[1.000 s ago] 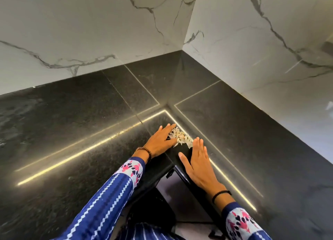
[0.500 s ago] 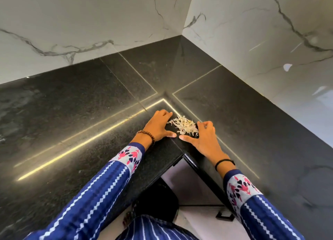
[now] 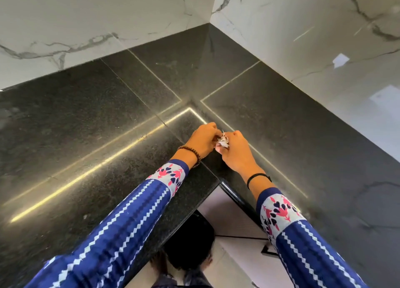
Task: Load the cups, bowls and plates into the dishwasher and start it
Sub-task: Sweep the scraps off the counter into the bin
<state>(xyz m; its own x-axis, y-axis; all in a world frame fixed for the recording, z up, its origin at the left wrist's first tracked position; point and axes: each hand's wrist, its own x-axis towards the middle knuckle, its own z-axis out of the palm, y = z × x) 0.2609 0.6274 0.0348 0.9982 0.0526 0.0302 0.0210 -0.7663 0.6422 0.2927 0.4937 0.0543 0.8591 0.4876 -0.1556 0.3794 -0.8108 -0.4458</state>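
L hand [image 3: 202, 140] + R hand [image 3: 237, 152] closed in, both pinch 1 scrap pile [image 3: 223, 141].

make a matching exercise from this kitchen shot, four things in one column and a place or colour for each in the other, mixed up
Things
1. beaded bracelet
2. thin black band
3. pale scraps
4. countertop

Place or colour
A. dark speckled stone
B. on the right wrist
C. gathered between the left hand and the right hand
D. on the left wrist

Pairs: 1-D, 2-B, 3-C, 4-A
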